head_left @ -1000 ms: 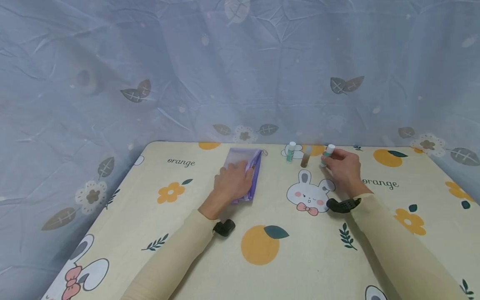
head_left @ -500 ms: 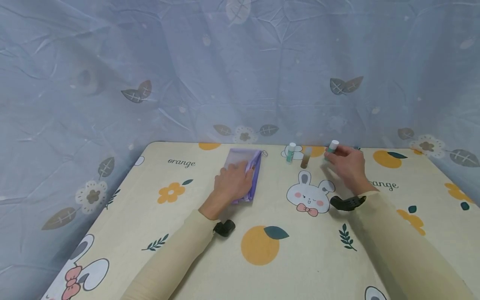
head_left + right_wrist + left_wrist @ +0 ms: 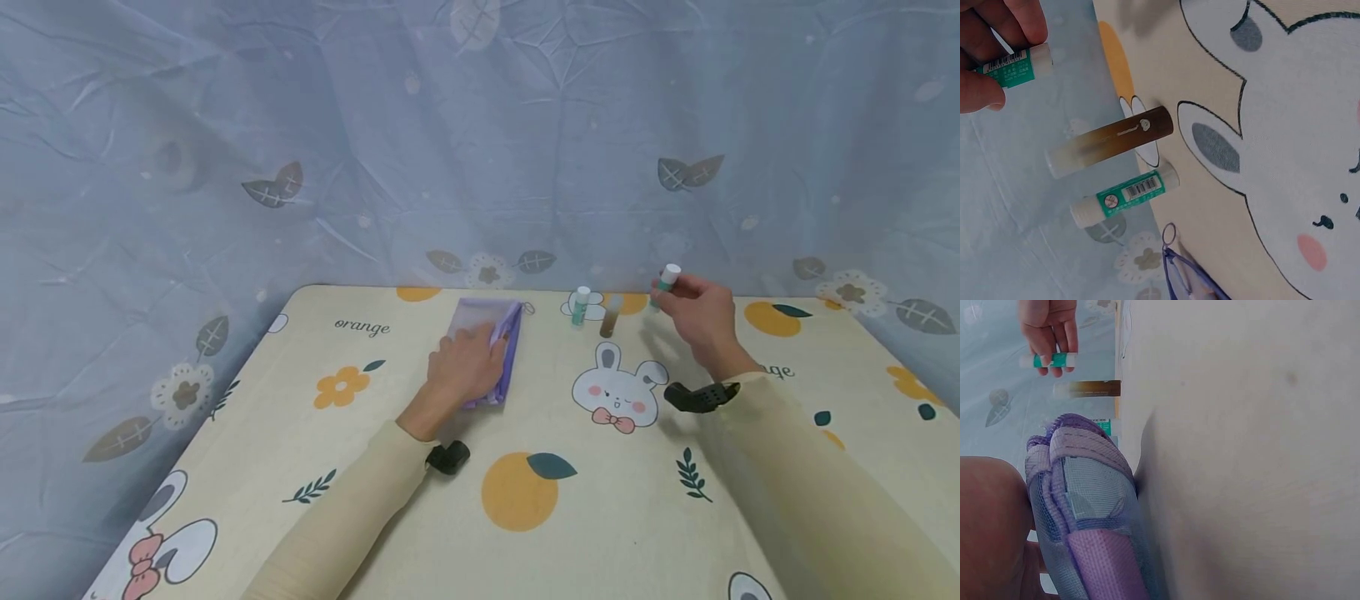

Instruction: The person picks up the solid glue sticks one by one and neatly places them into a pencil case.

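My right hand (image 3: 701, 315) pinches a green-and-white glue stick (image 3: 669, 276) between thumb and fingers, raised above the back edge of the table. In the right wrist view its barcode label shows between the fingertips (image 3: 1029, 19). A second green glue stick (image 3: 581, 306) stands upright on the table, and a brown tube with a clear cap (image 3: 611, 317) stands beside it. My left hand (image 3: 467, 362) rests on top of a purple-edged mesh zip pouch (image 3: 513, 337), covering much of it. The left wrist view shows the pouch's layered edge (image 3: 1091, 447) close up; its contents cannot be made out.
A pale yellow cloth (image 3: 390, 517) printed with oranges, flowers and rabbits covers the table. Behind its back edge hangs a blue-grey curtain (image 3: 480, 150) with leaf prints. A small ring (image 3: 1169, 234) sits at the pouch's zip end, near the upright glue stick.
My right hand has lifted the glue stick off the table, up and slightly to the right. The left hand has stayed on the pouch; the other two tubes stand where they were.
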Demonstrator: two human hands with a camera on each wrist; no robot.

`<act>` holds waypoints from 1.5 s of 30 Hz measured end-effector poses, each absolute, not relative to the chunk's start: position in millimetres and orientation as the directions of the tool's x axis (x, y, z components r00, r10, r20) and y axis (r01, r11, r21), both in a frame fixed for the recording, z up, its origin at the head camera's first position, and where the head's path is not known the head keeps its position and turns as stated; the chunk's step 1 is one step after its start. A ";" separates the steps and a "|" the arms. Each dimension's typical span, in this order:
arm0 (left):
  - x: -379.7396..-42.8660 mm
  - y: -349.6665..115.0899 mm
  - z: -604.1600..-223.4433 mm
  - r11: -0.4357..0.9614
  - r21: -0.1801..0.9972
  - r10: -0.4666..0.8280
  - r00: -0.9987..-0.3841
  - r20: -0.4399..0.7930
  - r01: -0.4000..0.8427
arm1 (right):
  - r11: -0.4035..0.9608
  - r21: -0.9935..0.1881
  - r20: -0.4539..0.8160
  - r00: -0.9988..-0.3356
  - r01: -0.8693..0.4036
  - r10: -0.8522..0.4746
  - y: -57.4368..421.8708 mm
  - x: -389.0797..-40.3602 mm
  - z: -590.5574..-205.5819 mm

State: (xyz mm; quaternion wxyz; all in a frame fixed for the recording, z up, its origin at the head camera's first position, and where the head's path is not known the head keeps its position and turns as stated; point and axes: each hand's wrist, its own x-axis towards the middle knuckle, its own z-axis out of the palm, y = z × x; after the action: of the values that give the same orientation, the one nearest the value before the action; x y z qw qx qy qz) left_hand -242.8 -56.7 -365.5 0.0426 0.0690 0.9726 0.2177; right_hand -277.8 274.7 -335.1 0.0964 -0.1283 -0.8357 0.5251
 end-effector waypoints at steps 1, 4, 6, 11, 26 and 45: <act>-242.7 -56.7 -365.6 0.896 0.430 0.153 -0.987 -0.053 0.115 | 0.412 -0.905 0.027 -0.949 0.111 0.315 273.8 -278.1 -334.0; -242.2 -56.6 -365.1 0.897 0.426 0.153 -0.987 -0.051 0.117 | 0.404 -0.909 0.031 -0.949 0.103 0.313 271.0 -278.7 -330.0; -241.5 -56.4 -364.6 0.898 0.423 0.154 -0.987 -0.047 0.120 | 0.405 -0.909 0.034 -0.950 0.100 0.312 269.4 -279.0 -327.2; -240.8 -56.1 -363.9 0.900 0.418 0.154 -0.987 -0.043 0.123 | 0.415 -0.906 0.052 -0.953 0.081 0.299 266.4 -278.1 -320.2; -239.8 -56.9 -362.7 0.897 0.425 0.153 -0.987 -0.045 0.120 | 0.441 -0.897 0.113 -0.956 0.019 0.270 261.6 -274.9 -307.2; -241.2 -56.2 -365.3 0.897 0.423 0.156 -0.987 -0.038 0.125 | 0.416 -0.909 0.141 -0.962 -0.032 0.234 257.9 -271.9 -297.7</act>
State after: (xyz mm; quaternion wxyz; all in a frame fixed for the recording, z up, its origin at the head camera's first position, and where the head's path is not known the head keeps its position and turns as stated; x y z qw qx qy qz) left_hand -241.2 -56.2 -365.3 0.0356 0.0723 0.9734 0.2147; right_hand -271.9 257.9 -297.7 0.1241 -0.0605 -0.8321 0.5371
